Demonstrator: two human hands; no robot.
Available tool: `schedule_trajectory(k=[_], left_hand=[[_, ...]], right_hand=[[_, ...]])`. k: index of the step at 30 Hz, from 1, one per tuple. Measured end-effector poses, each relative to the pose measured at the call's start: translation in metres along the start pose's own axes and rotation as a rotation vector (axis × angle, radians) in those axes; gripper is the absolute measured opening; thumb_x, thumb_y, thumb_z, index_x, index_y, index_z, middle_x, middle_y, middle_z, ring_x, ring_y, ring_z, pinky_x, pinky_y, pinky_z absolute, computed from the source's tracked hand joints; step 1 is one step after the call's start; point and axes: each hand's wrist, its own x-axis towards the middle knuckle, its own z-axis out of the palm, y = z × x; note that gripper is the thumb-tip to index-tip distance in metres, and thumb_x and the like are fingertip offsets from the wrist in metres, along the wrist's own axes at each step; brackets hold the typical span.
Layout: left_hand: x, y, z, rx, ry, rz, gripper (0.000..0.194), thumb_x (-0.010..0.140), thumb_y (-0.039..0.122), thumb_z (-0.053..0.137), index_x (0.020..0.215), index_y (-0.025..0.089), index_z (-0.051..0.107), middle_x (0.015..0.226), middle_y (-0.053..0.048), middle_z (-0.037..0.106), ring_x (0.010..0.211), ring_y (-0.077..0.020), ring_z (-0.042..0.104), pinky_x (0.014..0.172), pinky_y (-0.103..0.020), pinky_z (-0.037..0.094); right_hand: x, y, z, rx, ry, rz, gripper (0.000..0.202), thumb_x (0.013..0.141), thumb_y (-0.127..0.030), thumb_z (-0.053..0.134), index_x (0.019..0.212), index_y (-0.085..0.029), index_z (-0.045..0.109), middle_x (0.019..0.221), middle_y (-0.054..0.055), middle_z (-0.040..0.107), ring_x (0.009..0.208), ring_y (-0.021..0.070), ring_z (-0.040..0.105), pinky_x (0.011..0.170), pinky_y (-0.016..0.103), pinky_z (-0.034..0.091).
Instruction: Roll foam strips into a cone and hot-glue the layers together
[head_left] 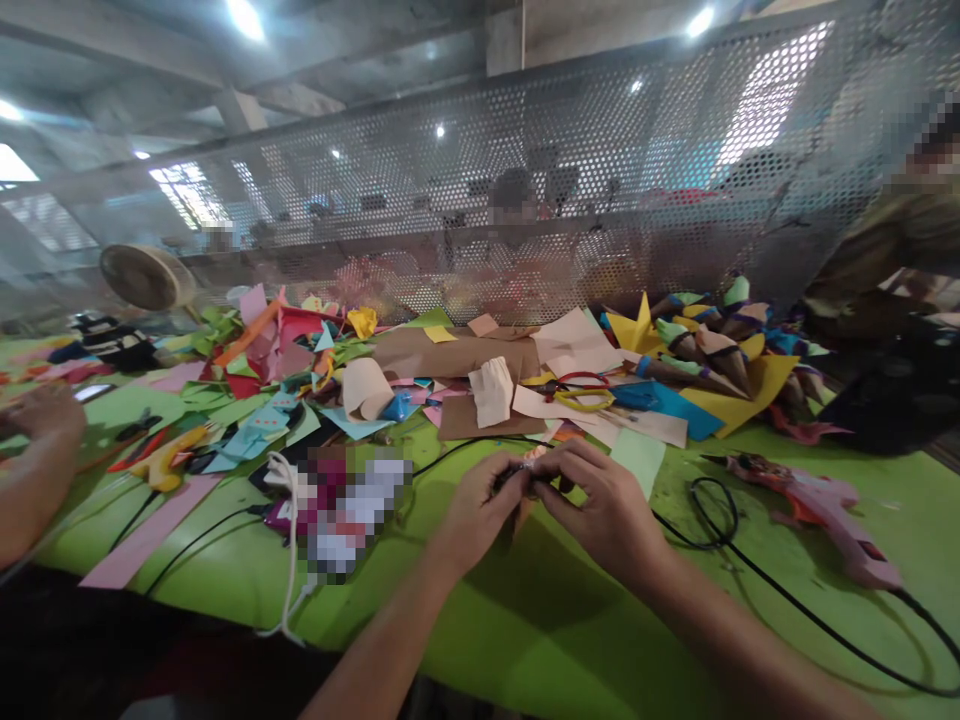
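Observation:
My left hand (486, 505) and my right hand (596, 505) meet over the front of the table, fingers closed together on a small paper piece (519, 520). Its brown lower part hangs between them, and a peach bit shows above the fingertips. Most of it is hidden by my fingers, so I cannot tell its full shape. To the right of my right hand lies a pink glue gun (832, 510) with a black cord. Beyond my hands are a crumpled cream paper strip (493, 392) and scissors with red and yellow handles (585, 392).
A power strip (360, 515) with plugged cords lies left of my hands. Coloured paper scraps (262, 345) heap along the back. Decorated paper cones (724, 355) pile at the back right. Another person's hand (45, 415) and a yellow glue gun (166, 460) are at left. A perforated metal screen (465, 190) stands behind.

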Motion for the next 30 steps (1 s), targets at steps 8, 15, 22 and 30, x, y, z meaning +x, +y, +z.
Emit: schedule_trajectory(k=[8, 15, 22, 30], left_hand=[[0.000, -0.008, 0.001, -0.023, 0.019, 0.012, 0.023, 0.093, 0.038, 0.052, 0.085, 0.020, 0.062, 0.084, -0.001, 0.063, 0.081, -0.0174, 0.057, 0.075, -0.026, 0.047], [0.000, -0.008, 0.001, -0.039, 0.025, -0.011, 0.020, 0.092, 0.037, 0.051, 0.082, 0.021, 0.058, 0.076, 0.001, 0.059, 0.074, -0.0161, 0.055, 0.068, -0.025, 0.044], [0.000, -0.007, -0.002, 0.154, 0.096, 0.074, 0.018, 0.092, 0.033, 0.050, 0.082, 0.021, 0.058, 0.082, -0.002, 0.062, 0.080, -0.0188, 0.056, 0.072, -0.027, 0.043], [0.003, -0.013, -0.005, 0.353, 0.207, 0.130, 0.014, 0.095, 0.031, 0.050, 0.091, 0.021, 0.060, 0.092, -0.006, 0.067, 0.089, -0.0222, 0.061, 0.078, -0.032, 0.044]], right_hand=[[0.005, 0.000, -0.003, 0.210, -0.103, 0.256, 0.006, 0.083, -0.024, 0.063, 0.085, -0.020, 0.067, 0.078, 0.003, 0.066, 0.071, 0.0175, 0.062, 0.064, 0.029, 0.050], [0.007, 0.006, -0.001, 0.567, -0.166, 0.493, 0.021, 0.078, -0.039, 0.071, 0.085, -0.019, 0.066, 0.081, 0.004, 0.070, 0.078, 0.0199, 0.065, 0.074, 0.033, 0.052], [0.010, 0.006, -0.003, 0.835, -0.166, 0.682, 0.029, 0.067, -0.043, 0.083, 0.075, -0.019, 0.069, 0.075, 0.002, 0.066, 0.066, 0.0141, 0.055, 0.059, 0.025, 0.044], [0.010, 0.005, -0.008, 1.054, -0.115, 0.808, 0.033, 0.063, -0.042, 0.088, 0.080, -0.020, 0.069, 0.071, 0.000, 0.057, 0.057, 0.0108, 0.046, 0.053, 0.023, 0.041]])
